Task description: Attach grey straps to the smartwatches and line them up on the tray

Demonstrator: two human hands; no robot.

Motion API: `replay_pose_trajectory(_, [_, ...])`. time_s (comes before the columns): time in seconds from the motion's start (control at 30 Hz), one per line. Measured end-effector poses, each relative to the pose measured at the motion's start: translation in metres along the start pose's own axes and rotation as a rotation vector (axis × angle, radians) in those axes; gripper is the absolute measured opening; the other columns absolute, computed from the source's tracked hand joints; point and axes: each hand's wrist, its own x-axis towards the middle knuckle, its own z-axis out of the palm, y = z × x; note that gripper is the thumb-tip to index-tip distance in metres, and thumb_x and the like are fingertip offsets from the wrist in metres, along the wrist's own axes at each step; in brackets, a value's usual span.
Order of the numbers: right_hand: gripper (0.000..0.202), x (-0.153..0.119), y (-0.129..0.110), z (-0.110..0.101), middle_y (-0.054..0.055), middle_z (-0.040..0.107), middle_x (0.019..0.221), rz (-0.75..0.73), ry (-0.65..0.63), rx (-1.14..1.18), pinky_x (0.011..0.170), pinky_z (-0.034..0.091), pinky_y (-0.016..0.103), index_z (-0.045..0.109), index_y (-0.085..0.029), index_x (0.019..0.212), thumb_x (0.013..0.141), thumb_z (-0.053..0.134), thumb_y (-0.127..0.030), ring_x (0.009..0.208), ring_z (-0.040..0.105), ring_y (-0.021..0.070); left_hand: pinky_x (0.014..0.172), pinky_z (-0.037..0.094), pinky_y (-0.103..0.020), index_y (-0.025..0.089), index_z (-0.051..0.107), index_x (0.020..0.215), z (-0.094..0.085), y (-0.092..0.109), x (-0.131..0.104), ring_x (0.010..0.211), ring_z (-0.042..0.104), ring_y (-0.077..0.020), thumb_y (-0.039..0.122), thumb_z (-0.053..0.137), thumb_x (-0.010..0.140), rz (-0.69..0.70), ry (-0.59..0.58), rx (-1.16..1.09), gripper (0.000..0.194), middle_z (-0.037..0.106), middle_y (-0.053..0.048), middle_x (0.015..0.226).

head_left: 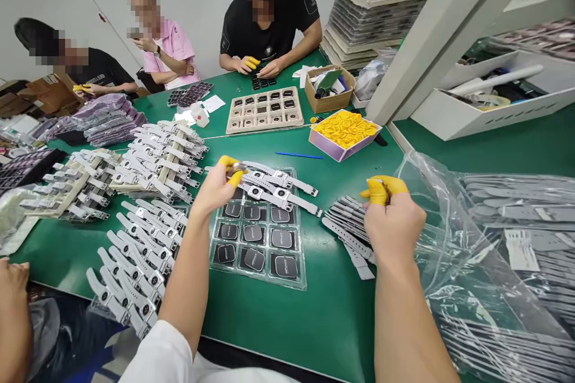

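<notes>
In yellow finger cots, my left hand (214, 187) pinches a small silvery watch case (238, 167), seen nearly edge-on. Below it, several watches with light grey straps (283, 194) lie across the far end of a clear plastic tray (302, 278). Dark square watches (254, 233) sit face up in the tray's nearer compartments. My right hand (395, 212) is closed, its cot-covered fingertips pressed together; what they hold is hidden. Just left of and beneath that hand lies a fanned pile of loose grey straps (348, 221).
Strapped watches (135, 257) fill stacked trays on the left. Bagged straps (516, 209) lie at the right. Beyond are a box of yellow finger cots (345, 129), a blue stick (299, 155) and a beige tray (265, 125). A slanted post (431, 42) rises behind; other people sit across.
</notes>
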Motion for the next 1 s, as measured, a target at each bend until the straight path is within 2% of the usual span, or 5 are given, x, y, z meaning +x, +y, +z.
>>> replay_pose_trajectory(0.13, [0.039, -0.028, -0.042, 0.005, 0.003, 0.068, 0.079, 0.129, -0.252, 0.692, 0.052, 0.046, 0.03, 0.059, -0.025, 0.104, 0.094, 0.061, -0.063, 0.056, 0.057, 0.0179, 0.069, 0.053, -0.025, 0.021, 0.043, 0.114, 0.052, 0.035, 0.011, 0.082, 0.067, -0.0122, 0.023, 0.046, 0.103, 0.184, -0.142, -0.547, 0.012, 0.068, -0.01, 0.114])
replay_pose_trajectory(0.3, [0.038, -0.05, -0.063, 0.021, -0.004, 0.062, 0.068, 0.173, -0.613, 1.079, 0.042, 0.037, 0.022, 0.058, -0.025, 0.098, 0.092, 0.07, -0.06, 0.046, 0.047, 0.0108, 0.095, 0.056, -0.036, 0.02, 0.05, 0.13, 0.097, 0.043, 0.017, 0.108, 0.067, -0.0194, 0.02, 0.043, 0.103, 0.349, -0.23, -0.439, 0.028, 0.066, -0.012, 0.123])
replay_pose_trajectory(0.4, [0.038, -0.049, -0.06, 0.023, -0.005, 0.06, 0.065, 0.256, -0.663, 1.119, 0.041, 0.035, 0.022, 0.061, -0.023, 0.091, 0.087, 0.076, -0.057, 0.044, 0.043, 0.0091, 0.109, 0.05, -0.044, 0.019, 0.055, 0.135, 0.099, 0.037, 0.017, 0.125, 0.061, -0.0251, 0.016, 0.044, 0.1, 0.485, -0.232, -0.257, 0.036, 0.064, -0.014, 0.133])
replay_pose_trajectory(0.57, [0.037, -0.046, -0.058, 0.019, -0.005, 0.054, 0.056, 0.312, -0.697, 1.137, 0.041, 0.036, 0.023, 0.062, -0.021, 0.083, 0.083, 0.079, -0.053, 0.044, 0.041, 0.0102, 0.105, 0.053, -0.041, 0.017, 0.058, 0.136, 0.099, 0.034, 0.016, 0.121, 0.063, -0.0245, 0.005, 0.041, 0.093, 0.586, -0.264, -0.104, 0.047, 0.067, -0.013, 0.128])
replay_pose_trajectory(1.0, [0.031, -0.051, -0.063, 0.023, -0.007, 0.042, 0.051, 0.347, -0.706, 1.265, 0.037, 0.025, 0.019, 0.059, -0.021, 0.078, 0.087, 0.077, -0.045, 0.041, 0.027, 0.0072, 0.1, 0.054, -0.04, 0.019, 0.061, 0.131, 0.101, 0.035, 0.015, 0.117, 0.065, -0.0261, 0.008, 0.043, 0.094, 0.573, -0.24, -0.04, 0.043, 0.069, -0.012, 0.125])
